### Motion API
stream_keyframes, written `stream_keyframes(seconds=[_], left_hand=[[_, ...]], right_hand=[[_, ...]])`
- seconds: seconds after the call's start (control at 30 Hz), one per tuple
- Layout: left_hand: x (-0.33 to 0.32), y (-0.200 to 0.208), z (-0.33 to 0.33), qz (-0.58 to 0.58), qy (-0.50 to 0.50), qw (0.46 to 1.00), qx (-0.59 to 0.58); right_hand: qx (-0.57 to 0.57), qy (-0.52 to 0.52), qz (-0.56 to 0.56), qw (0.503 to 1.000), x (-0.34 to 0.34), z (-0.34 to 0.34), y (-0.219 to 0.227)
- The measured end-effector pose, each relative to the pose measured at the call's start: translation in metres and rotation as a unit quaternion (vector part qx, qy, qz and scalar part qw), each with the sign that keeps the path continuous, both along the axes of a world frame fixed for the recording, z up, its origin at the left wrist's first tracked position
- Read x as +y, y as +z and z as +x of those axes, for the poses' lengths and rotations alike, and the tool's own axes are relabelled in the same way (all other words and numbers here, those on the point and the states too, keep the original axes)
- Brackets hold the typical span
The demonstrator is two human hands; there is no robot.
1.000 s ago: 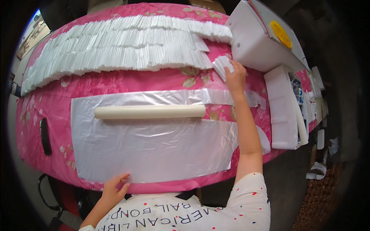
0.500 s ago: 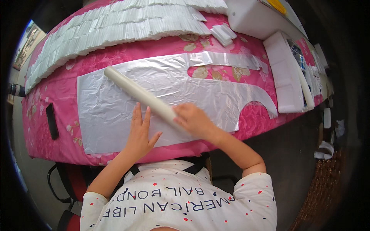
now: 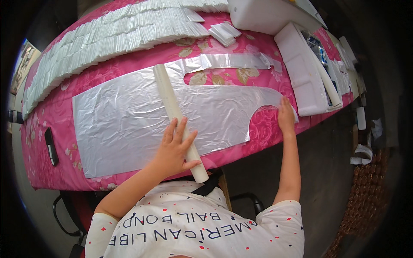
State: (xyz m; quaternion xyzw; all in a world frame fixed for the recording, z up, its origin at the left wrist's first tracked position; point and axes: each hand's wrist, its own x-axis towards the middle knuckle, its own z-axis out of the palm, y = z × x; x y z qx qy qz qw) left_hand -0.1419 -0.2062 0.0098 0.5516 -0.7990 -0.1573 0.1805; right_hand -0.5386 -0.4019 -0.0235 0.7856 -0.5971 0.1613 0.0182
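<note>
A thin, silvery-white plastic apron [image 3: 116,122] lies flat and wrinkled, its strap loops towards the right. Across its middle rests a pale cream tube [image 3: 167,92], slanting so that its near end juts past the table edge towards my shirt. My left hand [image 3: 174,146] lies over the tube's near part, fingers spread and not wrapped round it. Over at the right, my right hand [image 3: 286,115] is laid on the tip of the apron's near strap, its fingers stretched out and close together. Part of that strap tip is hidden under the hand.
Long rows of folded white plastic packets [image 3: 107,43] line the far side of the pink floral tablecloth [image 3: 232,148], with a few loose packets [image 3: 224,33] beside them. White foam boxes [image 3: 303,75] stand at the right. A black phone-like object [image 3: 50,146] lies far left.
The tube has moved right and turned steeper. My right hand has let go of it and moved right to the strap tip. My left hand has moved from the apron onto the tube.
</note>
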Motion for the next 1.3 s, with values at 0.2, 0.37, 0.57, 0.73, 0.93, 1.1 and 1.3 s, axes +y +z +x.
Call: stream_keyframes(seconds=[0.2, 0.37, 0.57, 0.73, 0.93, 1.1, 1.3], left_hand=[[-0.008, 0.008, -0.017, 0.021, -0.033, 0.999, -0.022], [-0.008, 0.008, -0.017, -0.005, -0.021, 1.0, 0.008], [-0.003, 0.023, -0.017, 0.314, 0.162, 0.672, 0.651], [0.012, 0.025, 0.08, 0.388, 0.24, 0.704, 0.545], [0.079, -0.003, 0.232, 0.323, 0.424, 0.66, 0.529], [0.078, 0.009, 0.236, 0.325, 0.44, 0.709, 0.446], [0.063, 0.006, 0.231, 0.279, 0.379, 0.829, 0.303]], right_hand=[[-0.048, -0.039, -0.074, 0.995, 0.01, -0.002, 0.008], [-0.085, 0.035, -0.144, 0.985, 0.044, 0.069, 0.057], [-0.282, 0.288, 0.13, 0.906, 0.141, 0.224, 0.09], [-0.298, 0.445, 0.164, 0.829, 0.187, 0.26, 0.085], [-0.173, 0.302, 0.124, 0.929, 0.174, 0.235, 0.062], [-0.165, 0.251, 0.083, 0.95, 0.146, 0.233, 0.051], [-0.11, 0.458, 0.091, 0.878, 0.155, 0.319, 0.058]])
